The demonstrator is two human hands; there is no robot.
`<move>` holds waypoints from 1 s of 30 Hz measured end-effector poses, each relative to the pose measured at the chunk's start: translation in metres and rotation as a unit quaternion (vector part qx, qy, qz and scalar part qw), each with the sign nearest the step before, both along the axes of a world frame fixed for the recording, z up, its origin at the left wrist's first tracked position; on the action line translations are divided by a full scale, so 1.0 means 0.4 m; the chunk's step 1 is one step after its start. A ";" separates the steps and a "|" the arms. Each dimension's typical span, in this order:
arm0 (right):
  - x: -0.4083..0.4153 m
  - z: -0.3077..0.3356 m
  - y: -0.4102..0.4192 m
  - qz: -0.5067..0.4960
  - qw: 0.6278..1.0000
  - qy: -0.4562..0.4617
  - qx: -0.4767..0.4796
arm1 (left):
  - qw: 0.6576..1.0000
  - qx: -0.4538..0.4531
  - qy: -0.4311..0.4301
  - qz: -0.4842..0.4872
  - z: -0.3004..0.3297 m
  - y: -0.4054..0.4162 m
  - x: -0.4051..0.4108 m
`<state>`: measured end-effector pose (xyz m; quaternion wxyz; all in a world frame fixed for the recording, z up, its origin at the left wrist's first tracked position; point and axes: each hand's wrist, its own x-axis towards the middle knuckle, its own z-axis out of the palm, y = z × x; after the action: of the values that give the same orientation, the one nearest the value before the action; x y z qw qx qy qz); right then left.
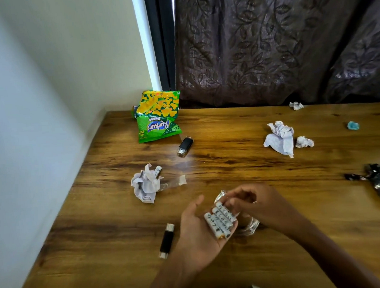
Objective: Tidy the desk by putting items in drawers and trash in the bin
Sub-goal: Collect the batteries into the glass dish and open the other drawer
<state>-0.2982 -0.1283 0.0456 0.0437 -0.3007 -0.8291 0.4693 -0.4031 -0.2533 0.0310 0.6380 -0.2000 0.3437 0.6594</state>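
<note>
Hands: left hand (200,238) cradles batteries (220,221) (right hand (255,203) blurred).

Wooden desk (231,163) bears snack bag (157,117), crumpled papers (145,183), USB sticks (184,146).

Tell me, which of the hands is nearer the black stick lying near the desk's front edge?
Left. The left hand, cradling batteries, lies just right of the black stick; the right hand sits farther right, beyond the batteries.
</note>
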 end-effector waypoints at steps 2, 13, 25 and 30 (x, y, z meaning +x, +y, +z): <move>0.019 -0.007 0.019 -0.027 1.000 -0.005 -0.009 | 1.000 0.007 0.005 -0.017 0.012 0.026 0.013; 0.028 -0.044 0.048 -0.043 0.997 -0.047 0.037 | 0.994 -0.060 0.089 -0.020 0.024 0.092 0.044; 0.017 -0.068 0.051 0.009 0.982 -0.082 0.170 | 0.937 -0.039 0.332 -0.104 0.046 0.019 0.066; 0.023 -0.090 0.046 0.083 0.954 -0.087 0.276 | 0.668 -0.054 0.725 -0.159 -0.002 -0.009 0.056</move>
<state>-0.2891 -0.1097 0.0096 0.0135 -0.2469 -0.9488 0.1965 -0.3806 -0.2570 0.0303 0.2710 0.3648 0.7591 0.4660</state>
